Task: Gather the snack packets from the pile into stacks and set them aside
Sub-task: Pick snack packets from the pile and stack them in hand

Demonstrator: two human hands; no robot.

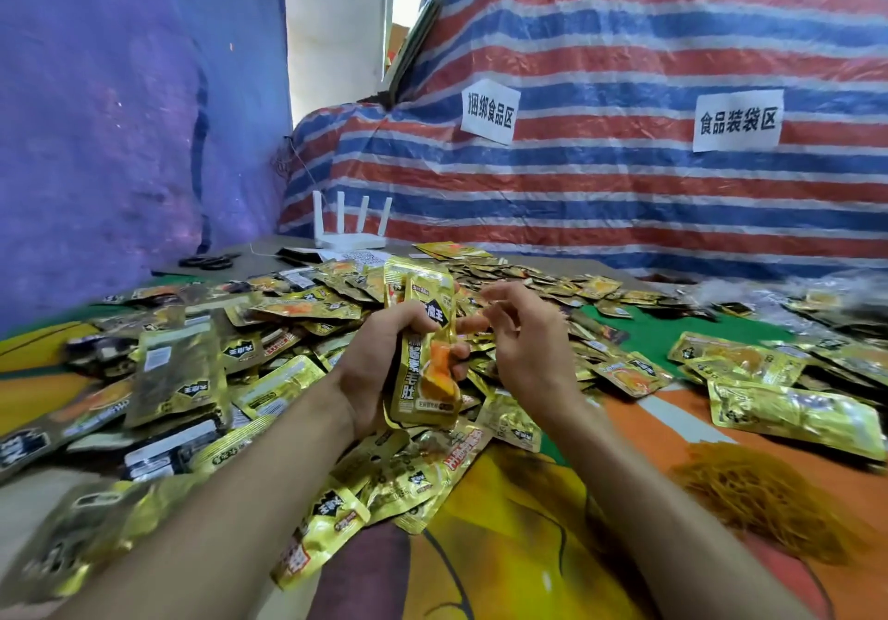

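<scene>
Item 1: stack of gold snack packets (pixel 423 345), held upright over the near edge of the pile (pixel 298 312). Your left hand (pixel 375 364) grips it. Your right hand (pixel 526 336) is released, fingers loosely bent, just beside the stack.

The pile lies on a tabletop (pixel 528 547) under orange, yellow and green cloth.

Beyond the pile:
- white router (pixel 351 230)
- striped tarp (pixel 624 196)
- first sign (pixel 489 112), "捆绑食品区"
- second sign (pixel 737 120), "食品装袋区"

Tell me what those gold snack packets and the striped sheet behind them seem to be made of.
The gold snack packets look like metallised plastic film: glossy, crinkled, with bright glints. The red-white-blue striped sheet looks like woven plastic tarpaulin: creased, with a dull sheen.
</scene>
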